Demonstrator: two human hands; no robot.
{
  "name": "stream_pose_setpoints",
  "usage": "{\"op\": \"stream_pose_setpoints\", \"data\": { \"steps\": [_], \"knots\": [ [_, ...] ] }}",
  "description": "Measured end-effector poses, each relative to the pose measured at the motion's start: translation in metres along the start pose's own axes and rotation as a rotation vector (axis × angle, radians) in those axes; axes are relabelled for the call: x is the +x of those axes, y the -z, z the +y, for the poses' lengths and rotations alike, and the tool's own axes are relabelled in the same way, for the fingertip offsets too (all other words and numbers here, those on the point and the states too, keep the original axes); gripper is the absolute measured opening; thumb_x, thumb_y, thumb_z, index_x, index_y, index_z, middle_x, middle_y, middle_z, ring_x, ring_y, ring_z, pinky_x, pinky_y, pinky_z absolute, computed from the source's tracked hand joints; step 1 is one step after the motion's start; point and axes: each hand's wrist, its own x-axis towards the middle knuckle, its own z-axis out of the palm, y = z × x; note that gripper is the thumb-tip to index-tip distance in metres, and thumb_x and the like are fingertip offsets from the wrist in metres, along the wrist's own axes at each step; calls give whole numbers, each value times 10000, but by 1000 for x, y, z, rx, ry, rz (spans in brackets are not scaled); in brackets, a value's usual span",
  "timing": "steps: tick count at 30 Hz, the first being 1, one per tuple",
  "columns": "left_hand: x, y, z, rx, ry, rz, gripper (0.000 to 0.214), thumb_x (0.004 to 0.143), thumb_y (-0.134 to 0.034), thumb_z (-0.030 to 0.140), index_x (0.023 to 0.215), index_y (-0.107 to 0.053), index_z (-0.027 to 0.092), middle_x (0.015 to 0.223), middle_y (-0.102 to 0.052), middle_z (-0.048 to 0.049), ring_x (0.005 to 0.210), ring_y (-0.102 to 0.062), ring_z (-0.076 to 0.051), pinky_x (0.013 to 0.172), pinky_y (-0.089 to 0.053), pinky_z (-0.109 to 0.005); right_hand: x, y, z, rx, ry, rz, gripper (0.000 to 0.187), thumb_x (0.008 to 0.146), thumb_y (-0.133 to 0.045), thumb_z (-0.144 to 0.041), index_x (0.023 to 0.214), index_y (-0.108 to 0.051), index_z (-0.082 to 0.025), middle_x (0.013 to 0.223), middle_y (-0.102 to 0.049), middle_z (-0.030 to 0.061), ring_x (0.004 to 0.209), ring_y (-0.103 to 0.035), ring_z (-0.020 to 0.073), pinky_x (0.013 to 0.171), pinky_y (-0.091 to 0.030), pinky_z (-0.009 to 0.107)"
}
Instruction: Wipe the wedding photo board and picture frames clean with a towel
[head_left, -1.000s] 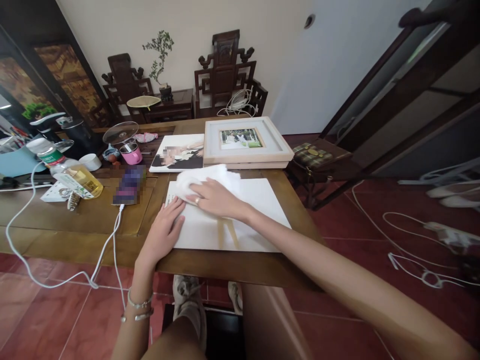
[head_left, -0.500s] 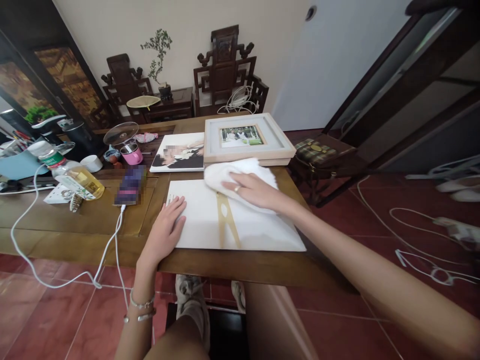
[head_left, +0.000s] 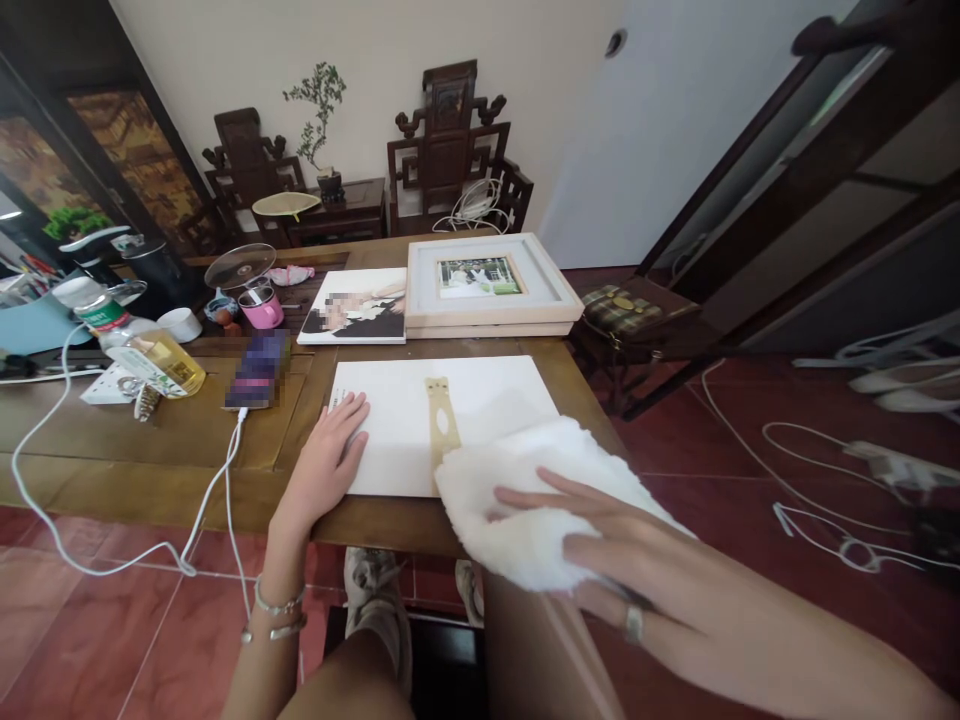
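Observation:
A white panel [head_left: 382, 425] with a tan easel-like strip [head_left: 442, 425] on it lies on the wooden table. My left hand [head_left: 330, 450] rests flat on the panel's left edge, fingers stretched out. In my right hand [head_left: 600, 530] is a fluffy white cloth [head_left: 555, 450], gripped with the fingers around it. The cloth hangs over the panel's front right corner and hides that part, along with the lower end of the strip. Behind the panel are a framed photo [head_left: 480, 277] in a pale wooden frame and a photo panel [head_left: 352, 310] lying face up.
Left on the table [head_left: 375, 525] are a phone [head_left: 259, 368] with a white cable, a bottle [head_left: 150, 345] of yellow liquid and a pink mug [head_left: 261, 308]. A stool with a plaid bag [head_left: 622, 308] stands right of the table. Cables lie on the red floor.
My right hand has drawn the cloth from the panel's far right part toward me, past the front right corner. My left hand has stayed on the left edge.

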Motion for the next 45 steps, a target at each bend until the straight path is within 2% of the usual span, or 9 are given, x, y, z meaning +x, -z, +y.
{"op": "stream_pose_setpoints", "data": {
  "steps": [6,11,16,22,25,30,34,38,45],
  "knots": [
    [0,0,-1,-10,1,-2,433,967,-380,294,1360,-491,149,1470,-442,-97,1411,-324,-216,1189,-203,-471,57,5,71,0,-207,141,424,907,-332,-548,846,-604,-228,1151,-655,130,1373,-319,364,1027,-398,532],
    [0,1,-1,-25,3,6,428,966,-385,299,1357,-494,164,1469,-445,-90,1411,-324,-216,1188,-207,-473,107,11,109,-58,-277,252,350,899,-314,-492,829,-536,-231,1058,-649,127,1329,-369,402,997,-392,547],
    [1,1,1,-30,12,6,421,967,-386,303,1355,-497,183,1469,-445,-83,1410,-327,-220,1183,-210,-492,91,0,84,-108,-167,282,289,911,-347,-392,754,-531,-234,1058,-673,119,1263,-461,377,1031,-346,591],
    [1,0,2,-16,13,4,427,962,-386,295,1354,-497,166,1464,-452,-96,1407,-332,-219,1184,-210,-480,2,-10,23,-72,-25,159,208,902,-474,-356,834,-653,-275,1376,-545,26,1356,-363,330,1033,-419,550],
    [1,0,2,-12,9,10,423,961,-388,292,1349,-503,166,1463,-453,-97,1407,-333,-220,1186,-206,-475,-24,-2,12,28,-14,41,203,888,-499,-382,969,-678,-333,1376,-547,-5,1306,-445,305,976,-497,474],
    [1,0,1,-4,7,6,430,963,-381,291,1352,-496,150,1463,-452,-103,1407,-333,-220,1187,-203,-475,7,15,41,121,-274,-90,465,862,-414,-639,903,-691,-268,1254,-628,77,1269,-470,368,992,-440,506],
    [1,0,1,-13,10,2,432,964,-379,293,1356,-492,152,1467,-445,-100,1409,-329,-218,1186,-206,-477,66,20,84,145,-287,123,556,827,-349,-731,716,-560,-228,845,-652,63,980,-604,323,909,-450,456],
    [0,0,1,-29,10,12,418,963,-388,297,1351,-501,189,1465,-451,-84,1407,-333,-219,1181,-217,-487,109,18,103,92,-270,309,459,866,-340,-638,644,-413,-243,747,-578,44,868,-589,287,827,-455,426],
    [0,0,2,-25,10,13,414,965,-385,292,1353,-497,201,1466,-451,-80,1408,-330,-221,1179,-218,-498,72,-10,62,-4,-188,292,315,896,-389,-455,710,-529,-242,952,-675,118,1272,-439,380,976,-393,571]
  ]
}}
